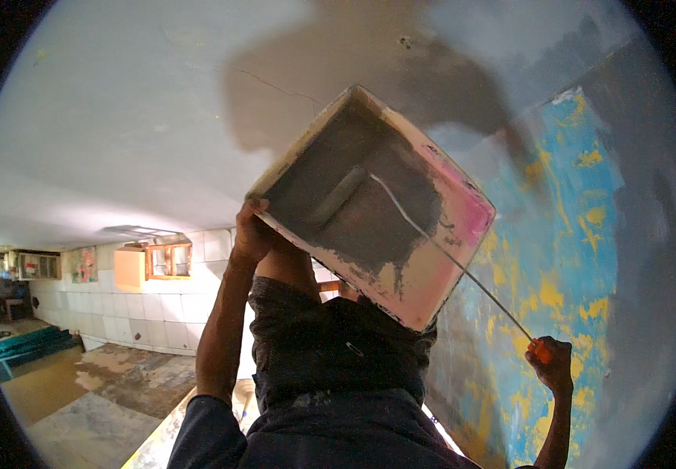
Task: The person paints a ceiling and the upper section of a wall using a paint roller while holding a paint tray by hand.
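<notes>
My left hand (253,232) grips the left corner of a paint tray (471,209), a square shallow tub with pink and cream stains, tilted in front of me. Dark grey paint (400,148) coats much of its inside. In my right hand (560,363) is the orange handle of a paint roller (479,283); its bent metal rod reaches over the tray's rim. The grey-coated roller head lies inside the tray, against the painted bottom. Both hands are closed on what they hold.
A grey surface (143,94) with a thin crack fills the upper part. On the right stands a wall with blue and yellow patches (557,266). White tiles (150,309), a small wooden-framed window (170,260) and a dark green stack (33,348) are at the left.
</notes>
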Tool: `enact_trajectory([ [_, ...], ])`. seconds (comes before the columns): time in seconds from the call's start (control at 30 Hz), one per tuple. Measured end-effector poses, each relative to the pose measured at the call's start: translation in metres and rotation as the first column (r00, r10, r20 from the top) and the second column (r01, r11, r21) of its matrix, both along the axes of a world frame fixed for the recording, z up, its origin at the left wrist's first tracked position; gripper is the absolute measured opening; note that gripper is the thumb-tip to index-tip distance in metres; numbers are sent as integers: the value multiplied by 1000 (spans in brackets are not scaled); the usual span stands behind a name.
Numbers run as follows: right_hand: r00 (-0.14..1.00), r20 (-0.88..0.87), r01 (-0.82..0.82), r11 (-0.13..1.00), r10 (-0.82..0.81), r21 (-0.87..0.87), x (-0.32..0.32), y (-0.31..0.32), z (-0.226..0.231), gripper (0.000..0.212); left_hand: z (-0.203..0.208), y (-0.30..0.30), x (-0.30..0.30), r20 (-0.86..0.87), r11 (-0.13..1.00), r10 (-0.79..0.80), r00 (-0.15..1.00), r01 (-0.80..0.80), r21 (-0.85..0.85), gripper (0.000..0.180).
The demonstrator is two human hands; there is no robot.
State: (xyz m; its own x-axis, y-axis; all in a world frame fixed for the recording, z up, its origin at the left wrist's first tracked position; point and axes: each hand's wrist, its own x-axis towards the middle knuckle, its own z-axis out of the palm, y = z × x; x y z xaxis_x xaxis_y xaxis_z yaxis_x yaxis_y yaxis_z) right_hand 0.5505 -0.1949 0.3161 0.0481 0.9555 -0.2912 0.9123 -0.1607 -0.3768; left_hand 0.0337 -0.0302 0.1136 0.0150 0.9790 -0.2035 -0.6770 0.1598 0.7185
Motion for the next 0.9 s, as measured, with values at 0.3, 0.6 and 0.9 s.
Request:
enact_trajectory([
  [0.3,975,133,184,983,-179,-22,36,-78,64,15,31,6,6,-16,991,17,1000,-19,-132,60],
  [0.6,933,339,-76,988,118,-137,8,-53,58,22,31,12,8,49,988,-19,999,26,-155,59],
  [0.9,961,267,110,986,-74,-122,43,-37,64,16,20,5,-4,87,995,-95,992,93,19,50],
])
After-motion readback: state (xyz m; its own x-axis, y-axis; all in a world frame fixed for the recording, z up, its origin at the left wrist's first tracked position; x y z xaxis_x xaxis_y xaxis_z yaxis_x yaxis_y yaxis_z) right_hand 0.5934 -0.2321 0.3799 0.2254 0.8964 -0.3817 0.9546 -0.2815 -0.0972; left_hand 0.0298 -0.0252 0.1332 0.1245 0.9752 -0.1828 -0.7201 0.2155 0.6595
